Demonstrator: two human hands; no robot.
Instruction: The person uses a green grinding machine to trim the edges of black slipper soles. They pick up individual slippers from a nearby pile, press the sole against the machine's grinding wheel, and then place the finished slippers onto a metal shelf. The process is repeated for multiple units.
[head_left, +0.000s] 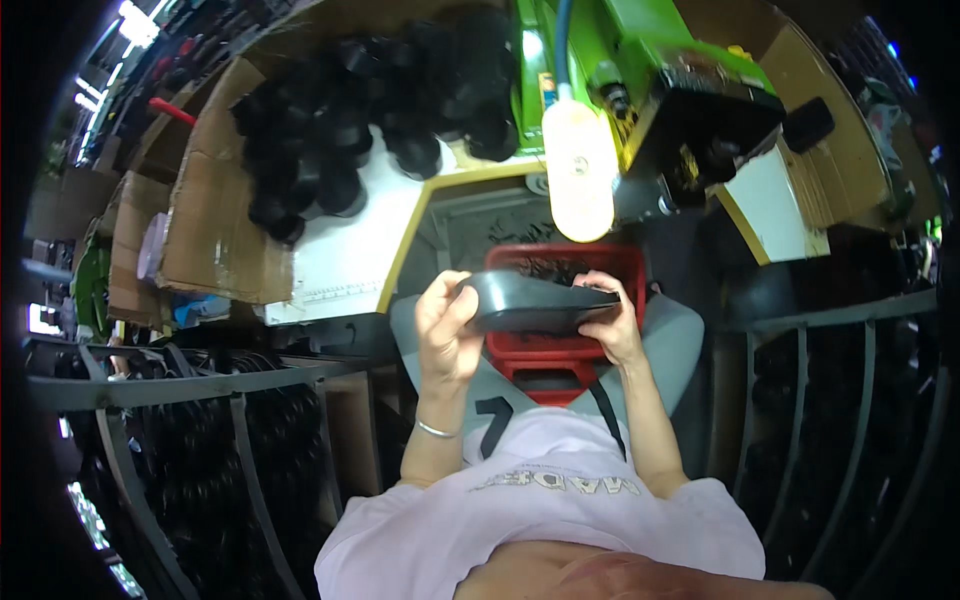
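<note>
Both hands hold a black shoe sole (535, 303) level above my lap, its thicker rounded end to the left and its thinner end to the right. My left hand (448, 315) grips the thick end, thumb against its side. On the thin end, my right hand (610, 318) pinches with fingers above and thumb below. A red plastic bin (565, 370) stands beneath the sole, between my knees. Thin black scraps (560, 268) lie inside it, partly hidden by the sole.
A bright lamp (580, 170) hangs just ahead of my hands. Black soles (340, 120) are heaped on the white table (345, 250) at left. Green equipment (640, 45) stands behind. Cardboard (215, 200) borders the table. Metal racks (250, 470) with black pieces flank me.
</note>
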